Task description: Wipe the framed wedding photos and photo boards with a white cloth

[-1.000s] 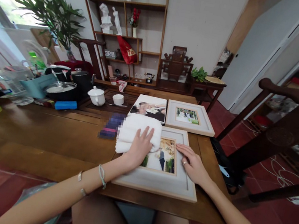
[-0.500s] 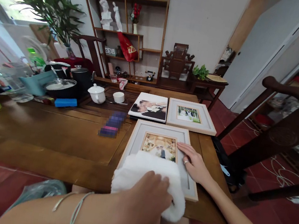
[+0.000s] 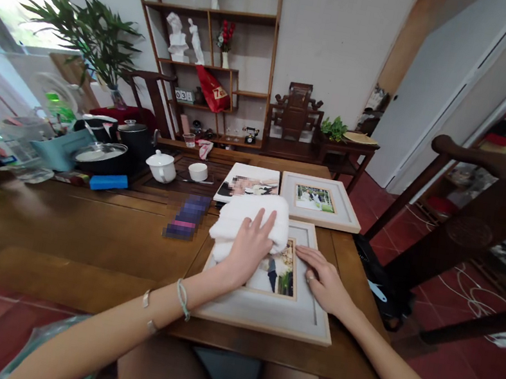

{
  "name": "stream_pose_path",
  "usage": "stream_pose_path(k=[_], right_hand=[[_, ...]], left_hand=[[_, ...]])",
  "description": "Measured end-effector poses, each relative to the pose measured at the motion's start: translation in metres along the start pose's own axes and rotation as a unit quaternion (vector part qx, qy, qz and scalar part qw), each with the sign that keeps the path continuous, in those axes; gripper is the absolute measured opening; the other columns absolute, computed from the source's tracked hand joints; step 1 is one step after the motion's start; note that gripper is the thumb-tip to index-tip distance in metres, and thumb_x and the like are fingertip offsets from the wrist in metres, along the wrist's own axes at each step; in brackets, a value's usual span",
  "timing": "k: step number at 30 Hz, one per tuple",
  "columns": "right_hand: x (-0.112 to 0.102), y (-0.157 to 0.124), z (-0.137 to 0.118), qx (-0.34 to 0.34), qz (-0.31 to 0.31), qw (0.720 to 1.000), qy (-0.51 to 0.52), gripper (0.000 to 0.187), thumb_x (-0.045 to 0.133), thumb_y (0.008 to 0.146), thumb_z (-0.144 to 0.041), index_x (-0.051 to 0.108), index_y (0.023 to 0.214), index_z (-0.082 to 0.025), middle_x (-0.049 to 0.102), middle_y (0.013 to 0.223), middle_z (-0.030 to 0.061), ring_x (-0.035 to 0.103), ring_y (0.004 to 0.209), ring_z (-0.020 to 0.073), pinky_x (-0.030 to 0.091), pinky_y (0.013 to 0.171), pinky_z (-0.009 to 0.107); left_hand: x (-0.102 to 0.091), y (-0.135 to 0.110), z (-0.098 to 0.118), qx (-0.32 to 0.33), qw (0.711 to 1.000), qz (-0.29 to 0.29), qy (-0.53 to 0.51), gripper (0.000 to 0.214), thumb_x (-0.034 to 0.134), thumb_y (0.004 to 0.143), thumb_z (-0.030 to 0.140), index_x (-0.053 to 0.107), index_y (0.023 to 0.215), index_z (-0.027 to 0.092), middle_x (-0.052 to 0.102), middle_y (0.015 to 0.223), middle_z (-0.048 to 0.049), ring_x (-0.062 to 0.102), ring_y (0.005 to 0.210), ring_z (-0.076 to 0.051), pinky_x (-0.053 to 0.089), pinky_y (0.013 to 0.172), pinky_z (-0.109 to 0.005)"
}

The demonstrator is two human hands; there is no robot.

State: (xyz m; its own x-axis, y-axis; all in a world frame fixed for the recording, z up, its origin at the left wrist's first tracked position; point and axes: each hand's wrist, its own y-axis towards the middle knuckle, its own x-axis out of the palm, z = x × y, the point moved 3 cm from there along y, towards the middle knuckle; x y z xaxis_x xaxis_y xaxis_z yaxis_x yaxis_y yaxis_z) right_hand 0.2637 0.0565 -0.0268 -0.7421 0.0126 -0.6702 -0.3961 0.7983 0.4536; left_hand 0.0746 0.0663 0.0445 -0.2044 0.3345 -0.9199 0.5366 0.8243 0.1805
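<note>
A folded white towel lies over the far left part of a light wooden picture frame. My left hand presses on the towel from above and grips it, fingers bent and somewhat apart. Below the towel, the right part of the framed photo shows; the rest is covered. My right hand rests on the right side of the frame, fingers stretched out near the photo's edge, holding nothing. Behind the towel is a black-and-white picture panel, and beside it a second framed photo.
On the wooden table stand a white lidded cup, a small white bowl, a blue block and a glass-lidded pan. A blurred dark blue item lies left of the frame. A chair stands at right.
My left hand has moved the towel from the frame's near edge to its far left, uncovering the lower photo. My right hand stays on the frame's right side.
</note>
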Motion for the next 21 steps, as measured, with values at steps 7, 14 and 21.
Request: stream_pose_path(k=[7,14,21], right_hand=[[0.000,0.000,-0.001,0.006,0.004,1.000,0.000,0.058,0.042,0.073,-0.003,0.061,0.124,-0.023,0.062,0.127,0.0077,0.054,0.122,0.0247,0.039,0.107,0.053],[0.000,0.000,-0.002,0.009,0.007,1.000,0.001,0.059,0.043,0.072,-0.002,0.061,0.124,-0.024,0.062,0.128,0.0073,0.053,0.123,0.0252,0.038,0.108,0.054],[0.000,0.000,-0.001,0.024,0.002,1.000,0.006,0.057,0.042,0.073,-0.003,0.061,0.123,-0.021,0.060,0.130,0.0082,0.052,0.124,0.0242,0.038,0.108,0.053]], left_hand=[[0.016,0.010,0.006,0.099,0.993,-0.055,-0.030,0.027,0.050,0.086,0.008,0.072,0.097,0.018,0.035,0.149,-0.0102,0.037,0.133,-0.032,0.042,0.091,-0.044],[-0.019,-0.052,0.036,0.195,0.968,-0.113,-0.106,0.019,0.062,0.076,0.025,0.072,0.091,0.017,0.047,0.140,-0.0130,0.054,0.112,-0.029,0.043,0.085,-0.041],[-0.054,-0.108,0.077,0.260,0.955,-0.065,-0.125,0.029,0.060,0.082,0.036,0.069,0.103,0.018,0.043,0.143,-0.0142,0.052,0.115,-0.035,0.036,0.095,-0.046]])
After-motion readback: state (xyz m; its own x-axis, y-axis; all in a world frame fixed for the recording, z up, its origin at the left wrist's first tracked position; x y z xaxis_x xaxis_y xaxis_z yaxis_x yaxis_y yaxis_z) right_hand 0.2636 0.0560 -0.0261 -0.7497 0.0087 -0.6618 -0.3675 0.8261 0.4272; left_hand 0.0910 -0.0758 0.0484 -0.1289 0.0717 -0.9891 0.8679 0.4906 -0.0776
